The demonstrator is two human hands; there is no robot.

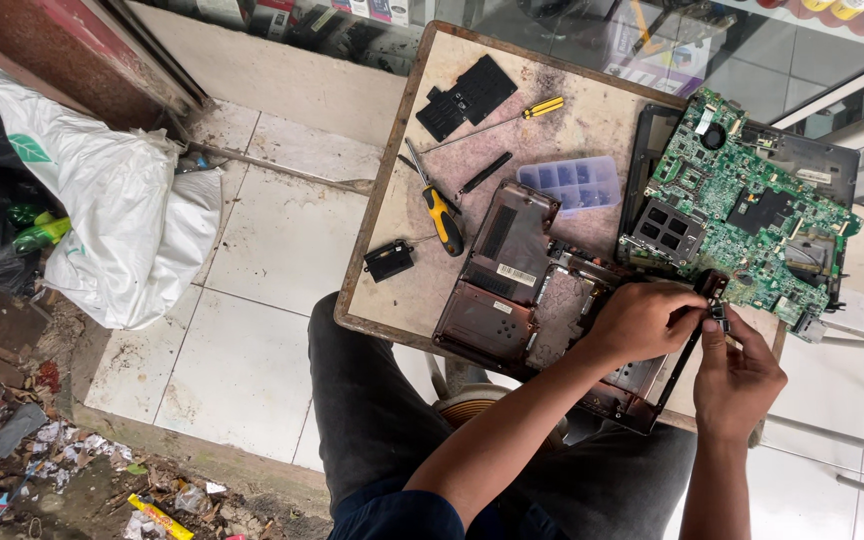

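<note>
Fingertips of both hands meet on one small dark part at the right corner of an opened laptop shell (542, 320). My left hand (642, 320) pinches the small part (717, 312) from the left, and my right hand (737, 375) pinches it from below and the right. Neither is nearer; both are touching it. The part sits at the upper end of the shell's thin black edge strip (687, 355), which runs slantwise down toward my lap. Just beyond my fingers lies a green circuit board (752, 215). Farther left on the small table (392, 200) are a yellow-handled screwdriver (442, 218) and a clear screw tray (572, 183).
</note>
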